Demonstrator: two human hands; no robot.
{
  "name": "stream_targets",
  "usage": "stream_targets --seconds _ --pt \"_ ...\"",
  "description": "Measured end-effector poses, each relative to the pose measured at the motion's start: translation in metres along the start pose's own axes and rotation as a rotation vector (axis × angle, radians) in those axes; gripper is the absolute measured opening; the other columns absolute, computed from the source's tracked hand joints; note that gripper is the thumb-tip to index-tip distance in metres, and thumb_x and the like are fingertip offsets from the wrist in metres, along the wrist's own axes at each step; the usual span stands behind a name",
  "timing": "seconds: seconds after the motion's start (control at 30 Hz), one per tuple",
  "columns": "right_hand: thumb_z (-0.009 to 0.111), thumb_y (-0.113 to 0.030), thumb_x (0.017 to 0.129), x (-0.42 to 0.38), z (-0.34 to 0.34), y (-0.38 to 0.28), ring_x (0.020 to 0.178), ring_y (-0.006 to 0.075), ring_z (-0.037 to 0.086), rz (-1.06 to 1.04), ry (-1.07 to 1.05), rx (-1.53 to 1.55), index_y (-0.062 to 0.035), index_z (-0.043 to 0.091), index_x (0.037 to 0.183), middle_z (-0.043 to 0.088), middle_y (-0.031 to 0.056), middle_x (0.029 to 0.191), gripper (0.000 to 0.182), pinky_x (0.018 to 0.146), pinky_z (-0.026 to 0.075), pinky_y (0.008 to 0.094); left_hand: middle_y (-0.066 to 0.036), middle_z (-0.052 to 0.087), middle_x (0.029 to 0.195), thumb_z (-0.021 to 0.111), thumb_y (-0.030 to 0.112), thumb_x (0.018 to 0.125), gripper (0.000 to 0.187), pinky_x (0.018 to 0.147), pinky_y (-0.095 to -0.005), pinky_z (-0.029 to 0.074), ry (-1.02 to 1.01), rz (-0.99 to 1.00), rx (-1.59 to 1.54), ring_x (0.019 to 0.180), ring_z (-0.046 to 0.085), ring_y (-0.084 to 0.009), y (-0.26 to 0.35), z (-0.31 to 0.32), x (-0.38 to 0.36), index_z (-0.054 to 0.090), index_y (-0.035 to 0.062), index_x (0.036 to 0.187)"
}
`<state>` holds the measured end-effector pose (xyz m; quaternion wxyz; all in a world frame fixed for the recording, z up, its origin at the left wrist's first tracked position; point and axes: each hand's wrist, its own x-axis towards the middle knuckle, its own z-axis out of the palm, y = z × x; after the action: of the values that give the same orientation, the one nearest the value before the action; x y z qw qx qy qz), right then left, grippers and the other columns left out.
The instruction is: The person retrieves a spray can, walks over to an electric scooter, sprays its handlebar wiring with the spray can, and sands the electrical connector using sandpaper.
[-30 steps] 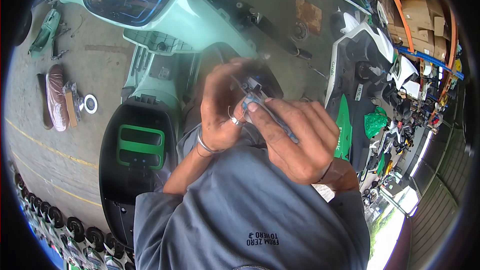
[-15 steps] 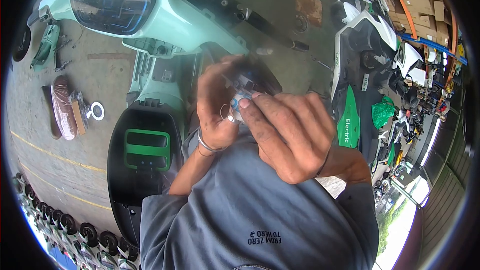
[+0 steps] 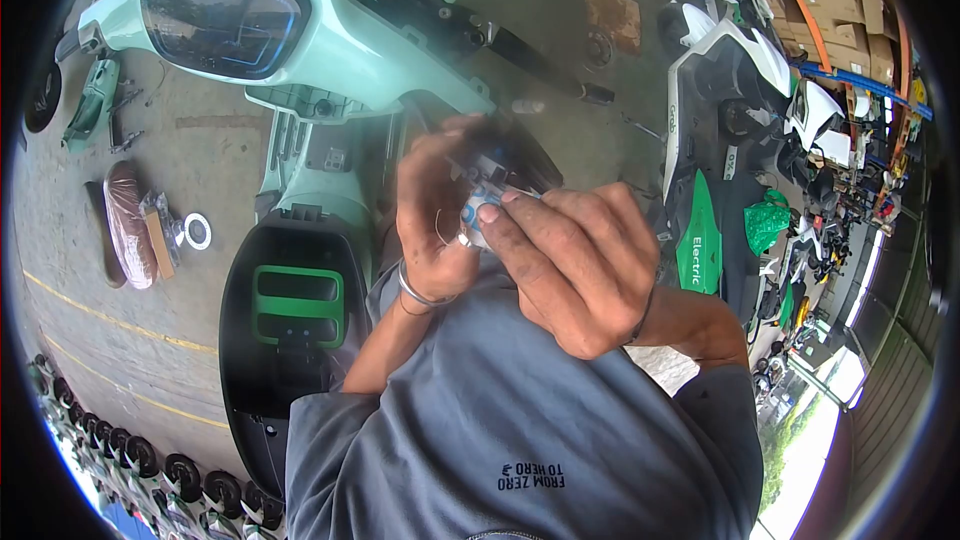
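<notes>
My right hand (image 3: 580, 265) pinches a small white piece with blue round markings (image 3: 472, 210) between thumb and fingers. Curled around the far side of it is my left hand (image 3: 430, 210), a metal bracelet on its wrist and its fingertips partly hidden. A dark part with a bluish, shiny end (image 3: 490, 168) shows between the hands, just beyond the white piece. What exactly the left fingers grip I cannot tell. A thin wire loop stands out near the left thumb. Close by on the left is the mint-green scooter (image 3: 350, 60) with its handlebar cover and display (image 3: 226, 22).
The scooter's black underseat bin (image 3: 290, 420) with a green frame (image 3: 298, 305) lies left of my body. A white and green scooter (image 3: 700, 230) stands at right. On the floor are a wrapped seat (image 3: 130, 225), a white ring (image 3: 197, 231) and a rusty sheet (image 3: 612, 20).
Both hands stay together on the small piece, with my right hand shifted slightly left. The scene has moved slightly with my head.
</notes>
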<state>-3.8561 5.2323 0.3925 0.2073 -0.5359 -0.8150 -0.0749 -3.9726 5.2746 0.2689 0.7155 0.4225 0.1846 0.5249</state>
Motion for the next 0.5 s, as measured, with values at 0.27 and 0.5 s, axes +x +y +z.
stream_targets --seconds 0.27,0.5 --pt "0.069 -0.008 0.07 -0.0064 0.0045 0.006 0.074 0.0229 0.062 0.02 0.058 0.044 0.0087 0.07 0.095 0.065 0.0156 0.087 0.03 0.056 0.045 0.0323 -0.023 0.048 0.136 0.07 0.013 0.087 0.057 0.103 -0.0431 0.043 -0.015 0.056 0.101 0.124 0.052 -0.0313 -0.0031 -0.0015 0.0019 0.041 -0.0004 0.135" --pt "0.069 -0.008 0.068 -0.0096 0.0089 0.0055 0.075 0.023 0.062 -0.001 0.09 0.041 0.0086 0.07 0.096 0.065 0.0156 0.088 0.032 0.056 0.045 0.0333 -0.023 0.047 0.138 0.072 0.018 0.089 0.059 0.102 -0.0446 0.044 -0.002 0.022 0.067 0.123 0.053 -0.0326 0.0004 0.0008 0.0017 0.04 0.0003 0.136"
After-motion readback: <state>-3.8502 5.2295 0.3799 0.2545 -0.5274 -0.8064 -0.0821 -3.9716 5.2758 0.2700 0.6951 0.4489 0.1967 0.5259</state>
